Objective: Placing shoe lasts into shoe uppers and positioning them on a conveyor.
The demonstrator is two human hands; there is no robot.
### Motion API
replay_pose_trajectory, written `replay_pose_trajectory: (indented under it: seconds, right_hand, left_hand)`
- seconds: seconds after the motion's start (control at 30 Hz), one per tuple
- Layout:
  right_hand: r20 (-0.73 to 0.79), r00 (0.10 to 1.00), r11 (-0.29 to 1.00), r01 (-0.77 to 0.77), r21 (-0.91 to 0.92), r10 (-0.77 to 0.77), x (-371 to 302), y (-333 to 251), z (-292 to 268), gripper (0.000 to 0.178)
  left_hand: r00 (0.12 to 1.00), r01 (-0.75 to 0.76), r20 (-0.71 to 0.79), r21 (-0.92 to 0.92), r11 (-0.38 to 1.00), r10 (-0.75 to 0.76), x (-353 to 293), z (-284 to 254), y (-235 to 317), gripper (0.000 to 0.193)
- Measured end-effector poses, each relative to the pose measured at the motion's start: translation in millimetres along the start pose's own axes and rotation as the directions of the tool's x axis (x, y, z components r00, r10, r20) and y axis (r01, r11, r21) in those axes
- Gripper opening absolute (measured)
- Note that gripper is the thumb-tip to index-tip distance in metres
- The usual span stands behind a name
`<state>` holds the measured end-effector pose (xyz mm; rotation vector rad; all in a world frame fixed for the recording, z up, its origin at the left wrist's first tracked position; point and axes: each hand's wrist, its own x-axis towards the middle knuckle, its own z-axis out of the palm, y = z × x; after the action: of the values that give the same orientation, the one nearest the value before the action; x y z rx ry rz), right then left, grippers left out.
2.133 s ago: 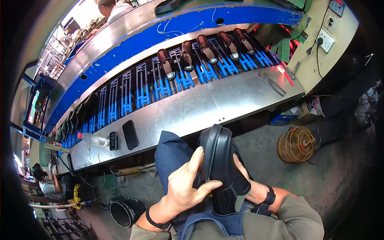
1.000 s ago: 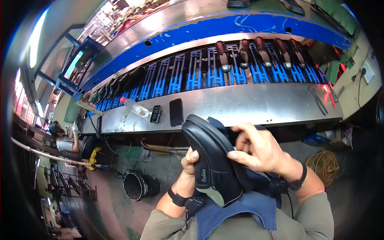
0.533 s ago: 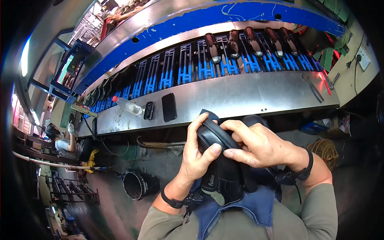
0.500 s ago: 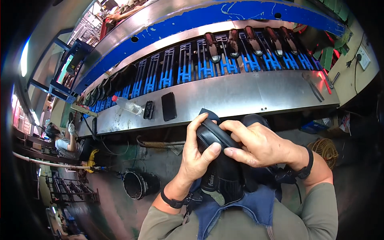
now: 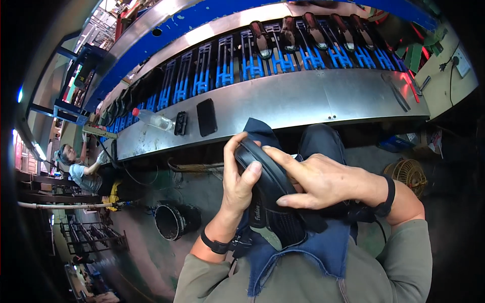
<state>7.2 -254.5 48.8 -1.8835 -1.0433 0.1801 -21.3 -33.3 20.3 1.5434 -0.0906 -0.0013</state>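
A black shoe (image 5: pixel 278 222) is held in front of my lap, its toe end up and away from me and its opening toward my body. My left hand (image 5: pixel 238 177) wraps the toe end, with the thumb pressed on the near side and the fingers behind. On the other side, my right hand (image 5: pixel 328 182) grips the shoe along its dark sole edge, index finger stretched toward the toe and thumb lower down. A grey-green patch of lining shows at the shoe's lower end. Blue apron cloth (image 5: pixel 323 252) lies beneath it.
A metal bench (image 5: pixel 283 101) runs ahead, carrying a bottle (image 5: pixel 154 119), a black phone (image 5: pixel 206 117) and a small black case (image 5: pixel 181 123). Beyond are blue racks (image 5: pixel 225 70) with brown shoes (image 5: pixel 316 31). A black bucket (image 5: pixel 174 221) stands left; a co-worker (image 5: pixel 83 169) sits far left.
My right hand's index finger has straightened along the sole edge and its thumb has shifted down. The shoe and my left hand sit slightly further left. The whole view has tilted a little.
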Motion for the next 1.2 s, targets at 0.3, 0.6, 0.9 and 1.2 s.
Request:
replay_pose_trajectory:
  seconds: [0.3, 0.6, 0.9, 1.2]
  right_hand:
    - [-0.017, 0.988, 0.962, -0.155, -0.225, 0.156, -11, -8, 28, 0.087]
    - [-0.201, 0.962, 0.874, -0.256, -0.413, 0.187, -101, -10, 80, 0.072]
    - [-0.360, 0.913, 0.975, 0.136, -0.175, -0.192, 9, -17, 14, 0.076]
    - [-0.020, 0.625, 0.466, -0.560, 0.685, 0.780, 13, 151, 13, 0.040]
  left_hand:
    - [0.989, 0.141, -0.032, -0.012, 0.990, -0.141, 5, 3, -21, 0.071]
    - [0.885, 0.462, 0.252, -0.570, 0.679, -0.391, 21, -9, -138, 0.066]
    - [0.874, -0.041, 0.444, 0.471, 0.881, -0.197, 30, -49, -113, 0.045]
    - [0.885, 0.417, 0.023, -0.485, 0.769, -0.465, 79, 41, -108, 0.028]
